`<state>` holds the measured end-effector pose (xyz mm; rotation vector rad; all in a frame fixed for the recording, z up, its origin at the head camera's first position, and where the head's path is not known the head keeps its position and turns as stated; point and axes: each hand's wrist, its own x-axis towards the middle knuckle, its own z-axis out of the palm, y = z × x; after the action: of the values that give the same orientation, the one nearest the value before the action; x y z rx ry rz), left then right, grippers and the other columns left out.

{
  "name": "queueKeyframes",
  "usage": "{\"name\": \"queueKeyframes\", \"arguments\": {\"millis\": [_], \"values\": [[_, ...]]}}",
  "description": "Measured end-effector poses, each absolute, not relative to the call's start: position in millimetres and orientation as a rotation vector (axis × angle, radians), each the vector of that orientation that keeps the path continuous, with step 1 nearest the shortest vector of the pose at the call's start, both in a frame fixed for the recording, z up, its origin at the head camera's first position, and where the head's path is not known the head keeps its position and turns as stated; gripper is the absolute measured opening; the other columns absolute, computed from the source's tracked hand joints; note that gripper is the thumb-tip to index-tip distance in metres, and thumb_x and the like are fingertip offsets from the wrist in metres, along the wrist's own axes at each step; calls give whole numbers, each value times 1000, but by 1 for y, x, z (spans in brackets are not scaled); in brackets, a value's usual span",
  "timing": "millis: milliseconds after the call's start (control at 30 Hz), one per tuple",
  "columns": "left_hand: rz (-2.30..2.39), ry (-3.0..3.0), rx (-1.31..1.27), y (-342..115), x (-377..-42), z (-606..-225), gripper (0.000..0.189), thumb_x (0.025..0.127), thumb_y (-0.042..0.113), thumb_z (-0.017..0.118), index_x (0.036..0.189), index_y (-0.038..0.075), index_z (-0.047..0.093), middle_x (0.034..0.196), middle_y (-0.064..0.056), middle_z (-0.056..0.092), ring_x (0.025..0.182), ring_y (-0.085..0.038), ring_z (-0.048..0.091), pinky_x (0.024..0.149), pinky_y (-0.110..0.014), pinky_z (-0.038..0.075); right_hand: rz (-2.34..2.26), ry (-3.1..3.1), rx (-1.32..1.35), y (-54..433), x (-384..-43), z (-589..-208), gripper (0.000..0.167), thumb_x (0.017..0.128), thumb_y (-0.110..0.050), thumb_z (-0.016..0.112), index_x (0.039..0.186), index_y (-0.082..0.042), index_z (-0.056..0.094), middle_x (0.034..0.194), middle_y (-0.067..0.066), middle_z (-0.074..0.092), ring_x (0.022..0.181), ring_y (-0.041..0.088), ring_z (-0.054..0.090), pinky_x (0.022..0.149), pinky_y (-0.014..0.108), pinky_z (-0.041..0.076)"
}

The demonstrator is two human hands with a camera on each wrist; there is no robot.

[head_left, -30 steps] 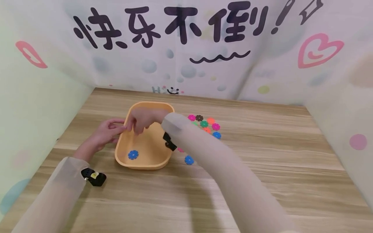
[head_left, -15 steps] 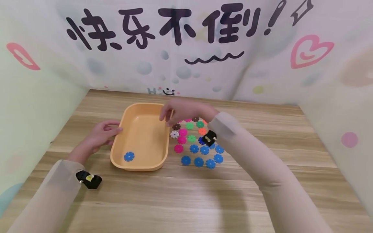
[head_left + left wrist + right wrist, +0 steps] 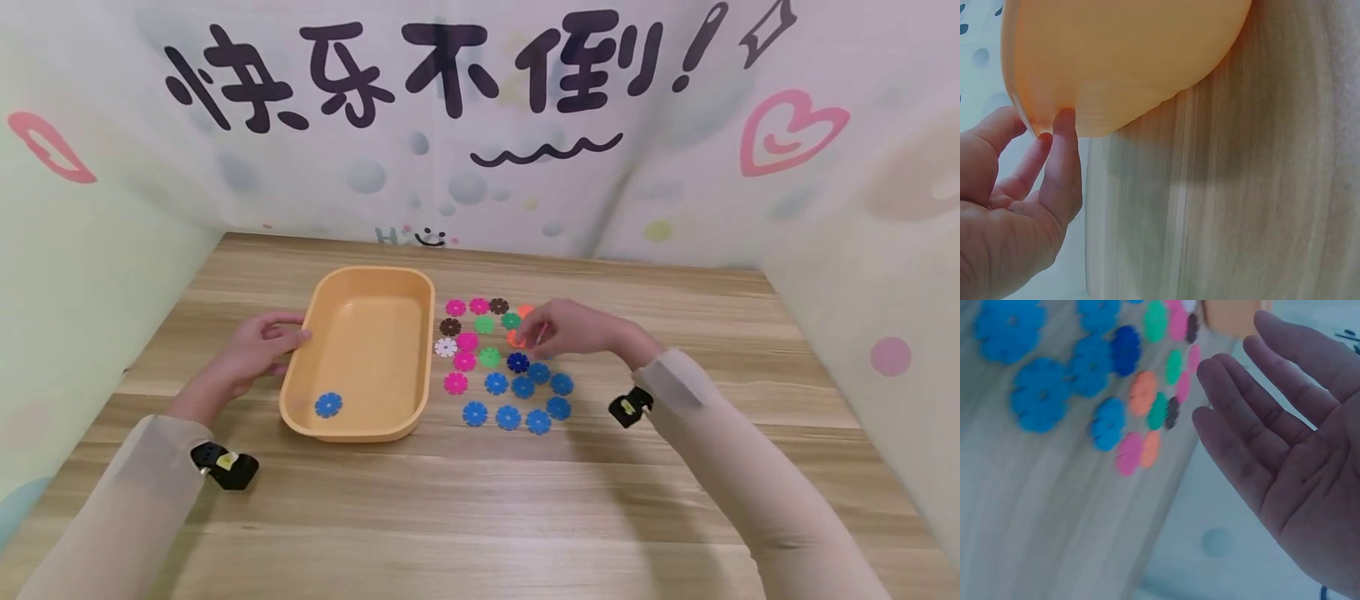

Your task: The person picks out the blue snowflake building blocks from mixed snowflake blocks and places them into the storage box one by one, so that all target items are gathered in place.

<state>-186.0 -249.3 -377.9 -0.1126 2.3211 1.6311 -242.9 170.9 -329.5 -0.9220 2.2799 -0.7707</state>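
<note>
My left hand [image 3: 253, 350] pinches the left rim of an orange plastic tray [image 3: 367, 358]. In the left wrist view, the thumb is on one side of the rim and the fingers [image 3: 1063, 165] press the outer wall. One blue notched snowflake disc [image 3: 327, 405] lies inside the tray near its front left corner. To the tray's right, my right hand [image 3: 573, 327] hovers over the spread of discs, near an orange disc [image 3: 1143, 393] and a dark blue disc [image 3: 518, 362]. Its fingers are apart and relaxed, holding nothing in the right wrist view.
Several light blue discs [image 3: 508, 417] lie toward the front of the spread. Pink discs [image 3: 456, 383], green discs [image 3: 490, 357], brown discs [image 3: 450, 327] and a white disc [image 3: 446, 347] lie nearer the tray. Behind the wooden table [image 3: 420, 517] hangs a printed cloth [image 3: 300, 183].
My right hand has left the tray's interior, passed over its right rim and moved right above the discs. The left hand stays at the tray's rim. The head view has shifted slightly.
</note>
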Motion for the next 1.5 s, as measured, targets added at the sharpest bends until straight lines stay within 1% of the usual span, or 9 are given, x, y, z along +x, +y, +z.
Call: {"name": "queueKeyframes", "arguments": {"millis": [133,267,400,500,633,800,1033,1300,1500], "values": [[1619,2319,-125,-251,-185,-379,59,94,28,53,136,-6,31,120,-27,43,80,-4,59,67,-28,54,-865,2262,-860,194,-238,-349,25,83,-4,66,106,4,61,99,14,63,91,22,59,78,31,51],[1614,2321,-126,-251,-185,-380,60,93,29,54,137,-5,31,121,-26,43,80,-4,59,68,-28,54,-901,2268,-777,212,-233,-366,28,83,-8,67,109,3,61,100,13,63,91,20,59,78,30,51],[1624,2320,-127,-250,-186,-379,61,93,30,54,137,-5,31,121,-27,44,79,-4,59,69,-28,54,-954,2253,-747,223,-229,-378,28,83,-6,67,109,3,62,104,13,63,94,23,60,80,30,51],[1620,2326,-132,-250,-186,-378,60,93,30,54,137,-5,31,120,-26,44,78,-4,59,68,-28,54,-997,2245,-756,230,-228,-386,29,82,-5,67,111,2,62,109,14,62,97,25,60,81,30,51],[1605,2334,-136,-249,-186,-378,60,93,30,54,137,-5,31,120,-26,45,78,-3,59,69,-28,54,-1019,2265,-740,236,-228,-395,32,82,-8,69,113,-2,62,112,11,61,98,24,58,82,29,50],[1596,2335,-138,-249,-187,-377,61,93,31,55,137,-4,31,121,-26,44,80,-4,59,70,-29,54,-1017,2289,-723,240,-229,-402,34,80,-8,71,114,-5,62,114,9,60,97,23,55,85,33,48],[1596,2334,-134,-249,-188,-378,61,93,32,54,137,-4,32,123,-28,43,80,-3,58,69,-29,54,-1009,2303,-737,240,-228,-403,36,78,-5,72,112,-3,62,109,9,58,93,25,52,85,38,47],[1585,2336,-137,-249,-188,-379,61,93,32,55,137,-3,32,122,-27,44,79,-4,59,69,-29,54,-1032,2325,-729,239,-226,-407,33,76,-3,74,108,-3,64,105,10,58,89,24,49,81,36,48],[1580,2333,-149,-249,-188,-379,62,93,32,55,137,-3,31,122,-25,43,79,-5,59,70,-29,54,-1029,2327,-721,238,-226,-408,34,75,-3,74,107,-2,64,105,11,57,90,25,50,81,38,47]]}}
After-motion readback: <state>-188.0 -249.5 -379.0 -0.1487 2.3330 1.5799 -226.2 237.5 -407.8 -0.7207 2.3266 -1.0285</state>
